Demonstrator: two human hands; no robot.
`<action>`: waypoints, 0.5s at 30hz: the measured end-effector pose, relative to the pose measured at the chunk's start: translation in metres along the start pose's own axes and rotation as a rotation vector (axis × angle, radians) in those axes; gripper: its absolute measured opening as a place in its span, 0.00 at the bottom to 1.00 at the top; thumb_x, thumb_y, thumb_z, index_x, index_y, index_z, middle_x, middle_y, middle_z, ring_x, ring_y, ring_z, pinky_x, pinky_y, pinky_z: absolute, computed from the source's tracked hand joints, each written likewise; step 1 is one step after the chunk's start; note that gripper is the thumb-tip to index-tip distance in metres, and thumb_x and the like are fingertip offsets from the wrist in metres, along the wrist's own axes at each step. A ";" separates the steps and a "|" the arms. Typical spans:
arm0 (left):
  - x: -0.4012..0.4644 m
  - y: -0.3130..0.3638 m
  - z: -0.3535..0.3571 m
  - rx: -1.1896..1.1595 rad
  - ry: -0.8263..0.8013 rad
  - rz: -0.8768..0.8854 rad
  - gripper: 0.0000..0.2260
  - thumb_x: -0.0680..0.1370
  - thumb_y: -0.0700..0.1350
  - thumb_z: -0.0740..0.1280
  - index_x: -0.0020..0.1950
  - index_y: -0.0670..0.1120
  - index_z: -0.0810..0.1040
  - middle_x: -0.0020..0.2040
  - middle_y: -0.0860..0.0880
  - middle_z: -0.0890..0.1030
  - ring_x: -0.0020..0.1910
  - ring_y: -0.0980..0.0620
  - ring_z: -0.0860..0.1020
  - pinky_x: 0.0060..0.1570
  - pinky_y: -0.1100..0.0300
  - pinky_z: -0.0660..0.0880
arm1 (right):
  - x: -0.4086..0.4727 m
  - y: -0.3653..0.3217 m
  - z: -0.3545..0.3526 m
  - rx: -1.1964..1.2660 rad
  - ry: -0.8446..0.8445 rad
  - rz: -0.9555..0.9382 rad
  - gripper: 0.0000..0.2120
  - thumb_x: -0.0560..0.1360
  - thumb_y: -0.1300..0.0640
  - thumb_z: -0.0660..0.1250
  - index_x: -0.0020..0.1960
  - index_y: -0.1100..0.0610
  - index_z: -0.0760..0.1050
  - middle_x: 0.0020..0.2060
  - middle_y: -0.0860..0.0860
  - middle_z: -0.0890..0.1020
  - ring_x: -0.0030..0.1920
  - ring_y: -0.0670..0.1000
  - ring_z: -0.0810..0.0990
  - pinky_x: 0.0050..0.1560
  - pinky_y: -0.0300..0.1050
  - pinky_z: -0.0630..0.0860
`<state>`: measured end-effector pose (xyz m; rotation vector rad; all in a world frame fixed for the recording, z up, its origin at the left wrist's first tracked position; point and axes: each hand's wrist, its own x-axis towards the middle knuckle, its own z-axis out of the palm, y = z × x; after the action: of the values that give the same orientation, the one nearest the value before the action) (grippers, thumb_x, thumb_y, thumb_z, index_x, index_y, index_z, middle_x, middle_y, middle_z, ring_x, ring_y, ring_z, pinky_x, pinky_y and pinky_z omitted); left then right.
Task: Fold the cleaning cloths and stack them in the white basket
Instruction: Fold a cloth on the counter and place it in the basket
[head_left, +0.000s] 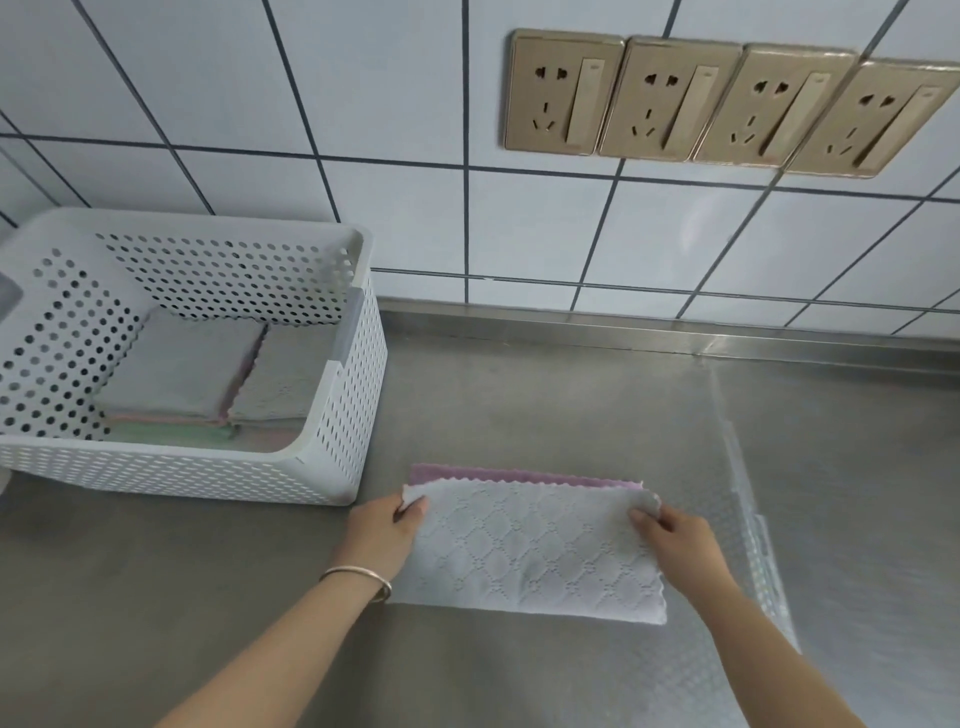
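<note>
Cloth (530, 551) corners pinched between both hands' grips.

Two bare arms with no sleeves. The left hand (382, 530) has a thin shiny metal bangle (358, 579) on its wrist. The right hand (672, 540) wears nothing.

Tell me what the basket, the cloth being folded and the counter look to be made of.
White basket: moulded plastic, matte, judging by the punched round holes and rounded rim. Cloth, pinched by the left hand and right hand: soft textile, likely microfibre; embossed diamond pattern, scalloped edge, pink underside. Counter: brushed stainless steel, going by its dull grey sheen.
</note>
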<state>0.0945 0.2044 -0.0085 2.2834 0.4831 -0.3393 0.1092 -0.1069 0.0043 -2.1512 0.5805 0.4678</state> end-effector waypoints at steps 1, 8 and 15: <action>0.005 -0.001 0.003 0.058 0.012 0.000 0.13 0.78 0.53 0.62 0.39 0.47 0.77 0.36 0.45 0.79 0.39 0.46 0.77 0.38 0.58 0.68 | 0.002 0.000 0.003 -0.027 0.018 0.006 0.10 0.76 0.55 0.64 0.47 0.62 0.78 0.39 0.59 0.81 0.40 0.57 0.78 0.37 0.44 0.69; 0.022 -0.005 0.018 0.407 0.064 0.023 0.19 0.79 0.59 0.54 0.47 0.47 0.77 0.46 0.44 0.83 0.46 0.43 0.79 0.43 0.54 0.76 | 0.012 -0.005 0.014 -0.108 0.118 0.018 0.14 0.77 0.53 0.63 0.44 0.64 0.77 0.32 0.56 0.77 0.31 0.50 0.70 0.31 0.42 0.64; 0.033 -0.001 0.019 0.459 0.064 0.035 0.20 0.79 0.59 0.53 0.48 0.45 0.76 0.49 0.43 0.82 0.49 0.41 0.78 0.44 0.54 0.74 | 0.018 -0.004 0.018 -0.135 0.136 0.036 0.13 0.78 0.53 0.62 0.43 0.63 0.75 0.31 0.52 0.75 0.32 0.48 0.70 0.30 0.42 0.64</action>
<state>0.1216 0.1991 -0.0342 2.7509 0.4297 -0.3917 0.1244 -0.0947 -0.0130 -2.3177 0.6806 0.3914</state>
